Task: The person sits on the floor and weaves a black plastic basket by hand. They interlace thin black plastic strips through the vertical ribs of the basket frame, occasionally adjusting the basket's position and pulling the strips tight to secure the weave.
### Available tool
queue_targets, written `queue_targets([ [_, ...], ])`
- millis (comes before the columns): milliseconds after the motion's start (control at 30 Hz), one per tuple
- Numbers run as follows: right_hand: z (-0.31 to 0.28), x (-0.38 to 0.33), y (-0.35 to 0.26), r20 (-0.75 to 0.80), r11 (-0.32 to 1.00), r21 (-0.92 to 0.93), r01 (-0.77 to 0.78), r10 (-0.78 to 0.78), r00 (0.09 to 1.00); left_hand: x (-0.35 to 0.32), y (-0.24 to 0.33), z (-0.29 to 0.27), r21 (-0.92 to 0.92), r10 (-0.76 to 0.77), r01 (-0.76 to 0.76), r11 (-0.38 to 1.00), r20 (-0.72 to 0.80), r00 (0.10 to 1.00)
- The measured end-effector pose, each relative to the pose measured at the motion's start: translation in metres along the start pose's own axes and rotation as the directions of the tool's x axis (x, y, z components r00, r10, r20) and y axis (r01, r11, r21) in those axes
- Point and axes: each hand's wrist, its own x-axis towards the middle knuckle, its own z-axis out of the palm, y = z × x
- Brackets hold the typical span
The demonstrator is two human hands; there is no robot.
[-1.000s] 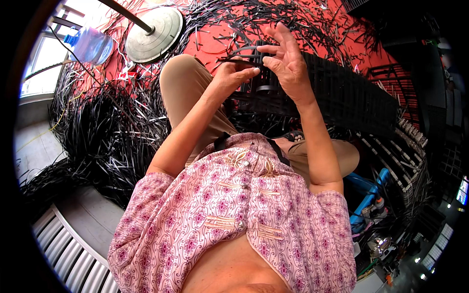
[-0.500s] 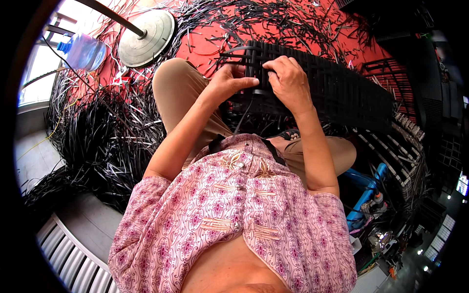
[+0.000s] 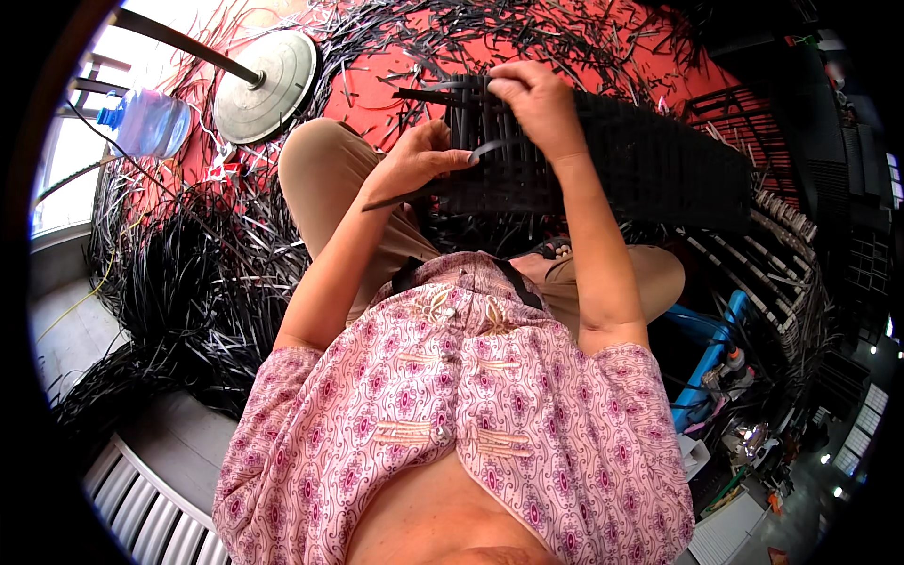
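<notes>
A long black woven piece, made of flat plastic strips, lies across in front of my legs. At its left end my left hand is closed, the thumb pressing a flat black strip that curves over the weave. A dark strip end juts out below that wrist. My right hand is farther off, over the weave's far left corner. Its thumb and forefinger pinch beside a loose strip and appear to grip it. More strip ends stick out leftward from that corner.
Strip scraps litter the red floor covering. A big heap of black strips lies at left. Behind it are a round stand base with a pole and a blue water bottle. A blue frame stands at right.
My right hand has moved away from me to the far corner of the weave. My left hand has shifted slightly left, and a strip now curves up from its thumb.
</notes>
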Motion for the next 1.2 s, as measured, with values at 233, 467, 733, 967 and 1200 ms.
queue_targets([
  [233,-0.063,-0.028,-0.006,-0.428,0.883,0.468,0.019,0.208,0.88,-0.015,-0.003,-0.002,-0.179,-0.016,0.01,0.984,-0.033,0.999],
  [467,-0.078,-0.101,-0.002,-0.594,0.954,0.29,-0.079,0.244,0.767,-0.042,0.016,-0.023,0.02,0.243,-0.243,0.97,-0.19,0.951],
  [733,-0.026,-0.13,-0.03,-0.242,0.974,-0.201,0.101,-0.15,0.959,-0.053,0.055,-0.008,0.408,0.339,-0.346,0.845,0.091,0.936],
  [967,-0.007,-0.132,-0.026,-0.176,0.956,-0.253,0.146,-0.193,0.965,-0.033,0.043,0.0,-0.014,0.207,-0.209,0.978,-0.1,0.973],
  [1200,-0.019,-0.121,-0.038,-0.192,0.994,0.085,-0.069,0.084,0.978,-0.057,0.035,-0.025,-0.466,0.016,-0.193,0.863,-0.357,0.934],
])
